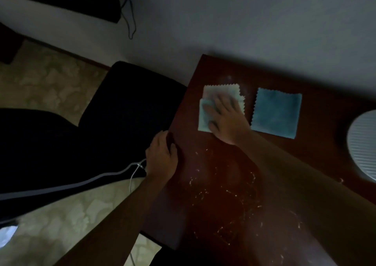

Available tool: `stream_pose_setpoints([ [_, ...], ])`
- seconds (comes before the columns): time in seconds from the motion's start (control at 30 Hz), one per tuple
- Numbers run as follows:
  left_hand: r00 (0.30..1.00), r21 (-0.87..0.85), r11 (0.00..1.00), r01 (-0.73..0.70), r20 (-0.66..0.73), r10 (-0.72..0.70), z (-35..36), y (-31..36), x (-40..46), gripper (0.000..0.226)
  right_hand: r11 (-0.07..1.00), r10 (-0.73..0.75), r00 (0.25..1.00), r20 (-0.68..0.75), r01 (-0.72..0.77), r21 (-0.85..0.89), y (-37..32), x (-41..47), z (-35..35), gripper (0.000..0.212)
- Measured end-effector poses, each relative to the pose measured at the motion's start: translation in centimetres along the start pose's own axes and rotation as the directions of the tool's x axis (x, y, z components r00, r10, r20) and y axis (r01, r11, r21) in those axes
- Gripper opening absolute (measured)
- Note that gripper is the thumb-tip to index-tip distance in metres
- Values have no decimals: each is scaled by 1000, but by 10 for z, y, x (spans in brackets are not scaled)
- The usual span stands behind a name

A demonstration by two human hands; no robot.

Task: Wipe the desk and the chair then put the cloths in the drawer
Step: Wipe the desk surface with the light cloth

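Observation:
A dark reddish-brown desk [203,184] fills the right half of the view, with pale crumbs and scratchy marks scattered over its near part. My right hand [225,119] lies flat, fingers spread, on a pale cream and light-green cloth [221,91] near the desk's far left corner. A blue cloth [276,113] lies flat just to the right of it, untouched. My left hand [162,157] curls over the desk's left edge. A black chair [130,106] stands to the left of the desk, against it.
A white ribbed round object [362,143] sits at the desk's right edge. A thin white cable [134,174] hangs by my left wrist. Dark cables [130,21] dangle down the wall behind. The floor [46,86] is pale and patterned.

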State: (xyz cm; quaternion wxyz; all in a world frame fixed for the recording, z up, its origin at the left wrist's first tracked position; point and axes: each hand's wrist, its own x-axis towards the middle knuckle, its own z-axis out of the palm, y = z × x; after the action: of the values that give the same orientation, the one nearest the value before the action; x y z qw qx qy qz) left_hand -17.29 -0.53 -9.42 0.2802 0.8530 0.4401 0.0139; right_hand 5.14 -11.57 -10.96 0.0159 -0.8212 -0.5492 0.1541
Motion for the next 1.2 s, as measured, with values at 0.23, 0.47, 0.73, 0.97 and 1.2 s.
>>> stream_pose_setpoints([
  [0.23, 880, -97, 881, 463, 170, -444, 12, -64, -43, 58, 998, 59, 997, -45, -59, -11, -17, 13, 21, 64],
  [0.47, 961, 8, 962, 272, -49, -271, 14, -73, -51, 42, 997, -63, 997, -52, 60, -44, -50, -25, 45, 61],
  [0.73, 961, 24, 969, 244, -141, -238, 16, -73, -55, 41, 994, 98, 990, -106, -102, -39, -24, 38, 25, 59],
  [0.97, 967, 32, 974, 223, -137, -217, 13, -68, -56, 48, 995, -70, 997, 18, 71, -76, -84, -66, 57, 60],
  [1.2, 966, 48, 976, 211, -160, -201, 17, -72, -56, 47, 970, 243, 961, -131, -243, 12, -20, 37, 21, 59],
])
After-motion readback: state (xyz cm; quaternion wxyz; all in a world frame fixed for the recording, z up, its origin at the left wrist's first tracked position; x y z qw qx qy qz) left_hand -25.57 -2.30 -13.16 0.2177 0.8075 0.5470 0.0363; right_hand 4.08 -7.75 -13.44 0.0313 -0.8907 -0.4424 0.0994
